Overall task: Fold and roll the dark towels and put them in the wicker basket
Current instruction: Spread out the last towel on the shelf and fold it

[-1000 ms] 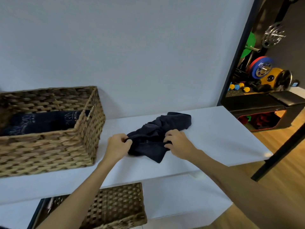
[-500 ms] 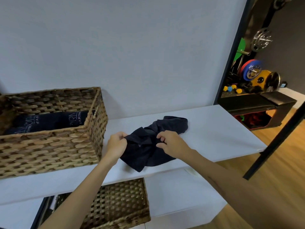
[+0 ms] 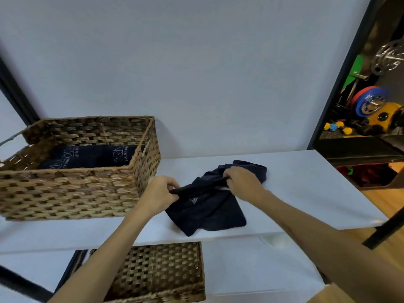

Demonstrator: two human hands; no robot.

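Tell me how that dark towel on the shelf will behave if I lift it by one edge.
The towel is probably floppy: it lies crumpled and sags between the left hand and right hand. It is likely light, since pinching fingers raise its edge. Unlikely to slide on the shelf.

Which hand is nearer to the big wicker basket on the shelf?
Left. The left hand grips the dark towel beside the woven wicker basket; the right hand grips it farther right.

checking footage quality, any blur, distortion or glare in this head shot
Head view: wide-angle bending tilts the black frame post; soft overall, so print on the rolled towels in the wicker basket is unreadable; even light, faint shadows, no glare on the white shelf.
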